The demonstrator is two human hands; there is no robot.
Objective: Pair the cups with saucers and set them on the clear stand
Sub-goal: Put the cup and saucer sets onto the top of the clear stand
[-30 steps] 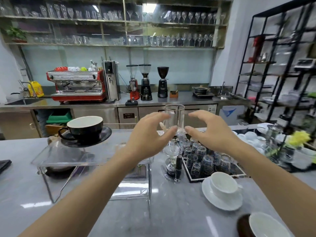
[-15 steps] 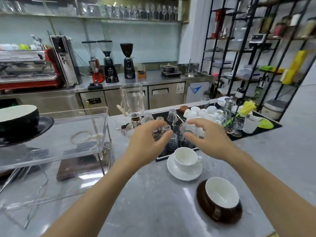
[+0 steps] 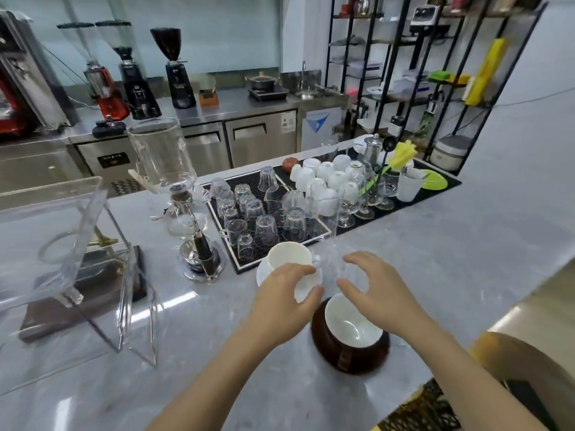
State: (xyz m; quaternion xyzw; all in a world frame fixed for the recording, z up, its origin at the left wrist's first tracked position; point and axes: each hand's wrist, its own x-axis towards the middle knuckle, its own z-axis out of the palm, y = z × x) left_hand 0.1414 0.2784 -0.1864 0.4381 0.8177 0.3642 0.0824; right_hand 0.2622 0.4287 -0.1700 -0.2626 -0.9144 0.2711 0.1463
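A white cup [image 3: 287, 256] sits on a white saucer [image 3: 264, 273] on the grey counter, just in front of the glass tray. Nearer to me stands a brown cup with a white inside [image 3: 348, 326] on a brown saucer [image 3: 353, 360]. My left hand [image 3: 281, 301] is over the white saucer's near edge, with fingers and thumb apart on either side of the rim. My right hand [image 3: 378, 293] hovers open above the brown cup's far rim. The clear stand [image 3: 67, 231] is at the left, and its top is partly cut off.
A glass siphon brewer [image 3: 183, 209] stands between the stand and a black tray of upturned glasses [image 3: 264, 222]. White cups and stemmed glasses crowd a black mat [image 3: 441, 194] at the back right. A dark wooden board [image 3: 84, 301] lies under the stand. The counter edge runs close on the right.
The view has swung right and down. Both hands dropped from in front of the siphon to the white and brown cup sets. The black cup on the stand has left the view.
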